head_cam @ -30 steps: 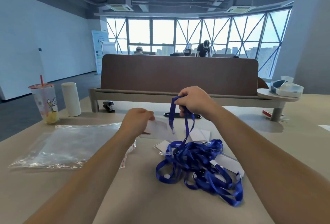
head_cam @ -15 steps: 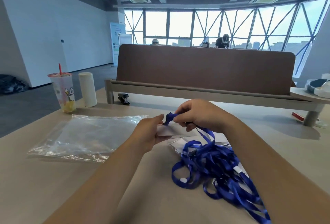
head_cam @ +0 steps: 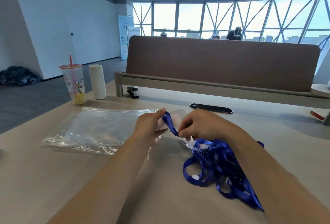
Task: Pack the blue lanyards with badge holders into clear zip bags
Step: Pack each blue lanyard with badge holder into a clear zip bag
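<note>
**While pinched at both ends: blue strap (head_cam: 170, 123) held off the table (head_cam: 89, 179)**

Runs from the left hand (head_cam: 148, 128), thumb and fingers closed on its upper end together with a clear badge holder (head_cam: 174, 117), down to the right hand (head_cam: 200, 125), fingertips nipping the lower end. Hangs just beside the tangled pile of lanyards (head_cam: 219, 161), right of the flat zip bags (head_cam: 100, 129). Farther back: cup (head_cam: 73, 82), white bottle (head_cam: 97, 81), stapler (head_cam: 133, 91).

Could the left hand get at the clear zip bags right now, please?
Probably yes: the zip bags lie just beside the left hand with nothing between, though it holds a badge holder.
</note>
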The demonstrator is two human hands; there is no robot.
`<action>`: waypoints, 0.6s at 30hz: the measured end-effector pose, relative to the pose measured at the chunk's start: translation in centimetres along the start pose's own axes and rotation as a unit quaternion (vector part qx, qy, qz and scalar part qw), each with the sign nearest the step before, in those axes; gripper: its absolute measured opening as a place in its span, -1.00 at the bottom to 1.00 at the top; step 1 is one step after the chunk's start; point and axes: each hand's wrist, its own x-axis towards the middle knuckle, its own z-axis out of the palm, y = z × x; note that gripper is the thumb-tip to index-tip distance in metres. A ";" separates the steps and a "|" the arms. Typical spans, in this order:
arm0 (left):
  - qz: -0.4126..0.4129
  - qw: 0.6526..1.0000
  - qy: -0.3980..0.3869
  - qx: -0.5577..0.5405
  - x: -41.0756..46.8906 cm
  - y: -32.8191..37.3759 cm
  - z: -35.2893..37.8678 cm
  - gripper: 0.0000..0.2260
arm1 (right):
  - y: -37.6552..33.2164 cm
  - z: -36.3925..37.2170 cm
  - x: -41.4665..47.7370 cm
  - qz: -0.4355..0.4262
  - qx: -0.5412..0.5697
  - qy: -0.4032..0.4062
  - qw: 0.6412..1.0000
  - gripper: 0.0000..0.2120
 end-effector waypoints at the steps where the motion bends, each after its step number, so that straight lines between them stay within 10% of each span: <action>1: 0.000 1.000 0.008 0.010 0.2 0.0 -0.1 -0.87 | 0.0 0.0 0.1 -0.002 -0.006 -0.001 1.000 -0.91; 18: -0.015 0.999 0.049 0.017 0.7 0.3 -0.5 -0.60 | 0.0 1.3 0.5 0.005 -0.037 -0.011 0.999 -0.90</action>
